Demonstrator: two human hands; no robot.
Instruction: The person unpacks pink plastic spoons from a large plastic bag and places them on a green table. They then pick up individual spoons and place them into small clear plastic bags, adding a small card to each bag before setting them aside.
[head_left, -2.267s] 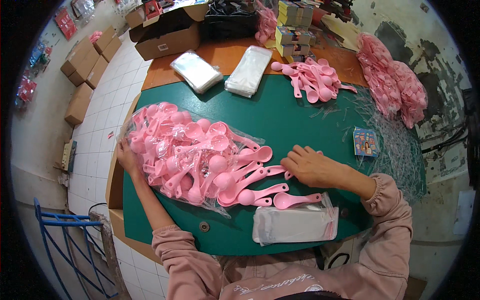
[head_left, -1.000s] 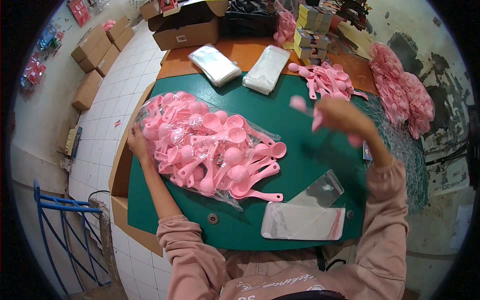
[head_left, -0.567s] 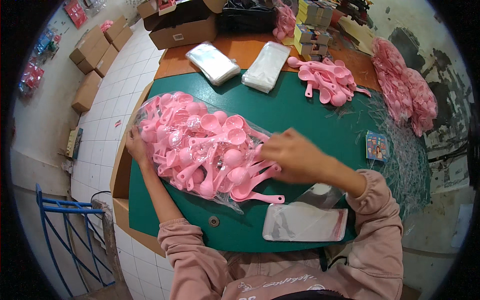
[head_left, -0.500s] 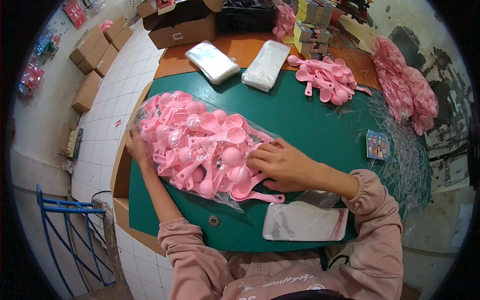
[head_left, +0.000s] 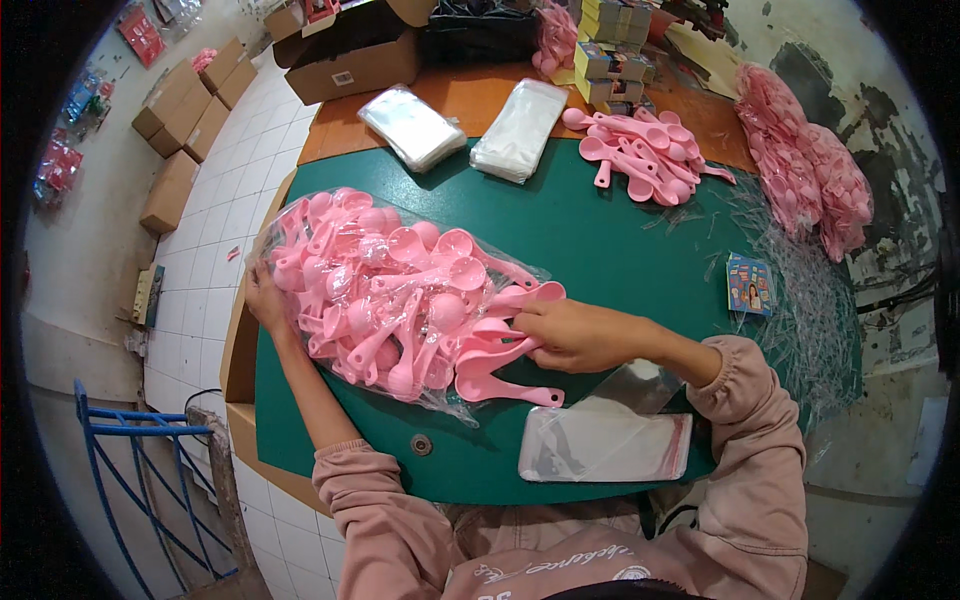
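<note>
On a green tabletop (head_left: 640, 245), the left grip (head_left: 264, 300) holds a crinkly bag (head_left: 452, 406), the right grip (head_left: 578, 335) pinching round-bowled pink scoops (head_left: 498, 355).

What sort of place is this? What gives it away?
Likely a small packing workshop: a clear bag of pink scoops on a green-topped table, stacks of clear plastic sleeves, and cardboard boxes along the wall.
</note>
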